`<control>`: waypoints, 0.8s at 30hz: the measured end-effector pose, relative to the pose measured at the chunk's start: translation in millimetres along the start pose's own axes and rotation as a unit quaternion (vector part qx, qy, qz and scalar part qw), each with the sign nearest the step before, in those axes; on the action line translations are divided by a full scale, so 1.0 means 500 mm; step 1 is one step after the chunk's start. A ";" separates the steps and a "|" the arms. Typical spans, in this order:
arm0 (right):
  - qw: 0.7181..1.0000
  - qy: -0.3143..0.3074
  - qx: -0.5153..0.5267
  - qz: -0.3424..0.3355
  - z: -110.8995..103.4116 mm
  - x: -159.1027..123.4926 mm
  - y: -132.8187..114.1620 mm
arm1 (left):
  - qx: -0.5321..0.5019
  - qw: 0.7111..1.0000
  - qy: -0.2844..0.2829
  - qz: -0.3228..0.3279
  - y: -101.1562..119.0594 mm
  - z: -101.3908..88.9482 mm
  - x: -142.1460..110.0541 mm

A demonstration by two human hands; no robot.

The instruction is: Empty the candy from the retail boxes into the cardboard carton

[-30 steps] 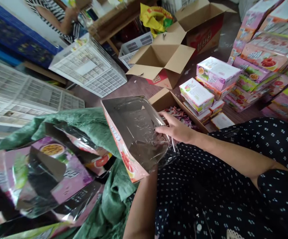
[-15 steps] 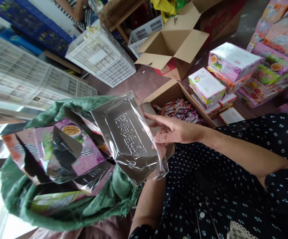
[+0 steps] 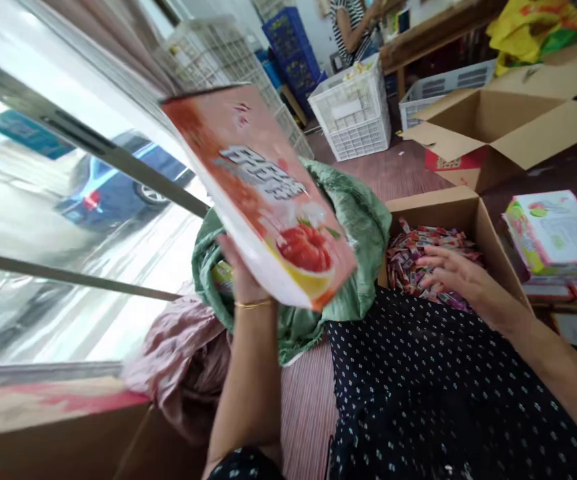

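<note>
Holding a large, flat orange-red printed carton (image 3: 263, 193) with a picture of red fruit in a yellow bowl, the left hand (image 3: 241, 277) grips it from beneath, fingers closed on its lower edge near a thin gold bangle (image 3: 252, 305) at the wrist; the carton is raised and tilted in front of a big window (image 3: 58, 200), above a crumpled green woven sack (image 3: 363, 227). Lower and to the right stands an open brown cardboard box (image 3: 473, 213) filled with small pink and purple wrapped sweets (image 3: 418, 257), and the right hand (image 3: 451, 277) hovers over them with fingers spread and released, holding nothing that shows. As a judgement, the step in hand is taking up sweets to fill the carton, and it would go best with the carton brought lower and beside the box, its opening turned up and steadied by a firm grip, so that the right hand can scoop a compact handful and carry it across without scattering. Beyond lie another open cardboard box (image 3: 508, 127), white plastic crates (image 3: 353, 110) and stacked pastel printed cartons (image 3: 558, 233). Another person in a striped top (image 3: 348, 23) stands at the back.
</note>
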State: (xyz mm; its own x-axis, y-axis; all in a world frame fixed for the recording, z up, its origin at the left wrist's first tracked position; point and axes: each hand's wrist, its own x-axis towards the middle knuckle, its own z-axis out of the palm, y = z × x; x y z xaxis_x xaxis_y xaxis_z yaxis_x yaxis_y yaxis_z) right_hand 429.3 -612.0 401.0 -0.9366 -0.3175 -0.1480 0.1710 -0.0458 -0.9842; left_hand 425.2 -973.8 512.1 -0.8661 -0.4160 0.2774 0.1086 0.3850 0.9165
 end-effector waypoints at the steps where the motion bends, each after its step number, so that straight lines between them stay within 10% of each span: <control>1: 1.000 -0.010 -0.010 0.026 0.012 0.001 0.015 | -0.041 0.999 0.023 0.019 0.006 -0.052 0.013; 5: 0.993 -0.034 -0.043 0.102 0.081 0.014 0.061 | -0.040 0.967 0.197 0.159 -0.013 -0.245 0.050; 9: 0.987 -0.062 -0.080 0.121 0.185 0.060 0.073 | 0.124 0.902 0.391 0.136 -0.057 -0.312 0.041; 13: 0.944 -0.058 -0.315 0.084 0.265 0.123 0.070 | 0.364 0.852 0.364 0.092 -0.023 -0.248 -0.020; 18: 0.920 0.046 -0.386 0.038 0.269 0.168 0.086 | 0.319 0.853 0.315 0.266 0.062 -0.110 -0.103; 24: 0.977 0.121 -0.172 0.014 0.240 0.168 0.099 | 0.283 0.933 0.099 0.200 -0.064 0.026 -0.040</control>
State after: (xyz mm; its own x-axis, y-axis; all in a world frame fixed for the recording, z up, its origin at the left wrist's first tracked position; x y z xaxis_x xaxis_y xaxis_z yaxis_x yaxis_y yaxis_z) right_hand 395.7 -754.7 351.6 -0.9850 -0.0788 -0.1537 0.1242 0.2949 -0.9474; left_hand 432.9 -967.2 473.5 -0.6980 -0.2692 0.6636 0.0798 0.8916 0.4457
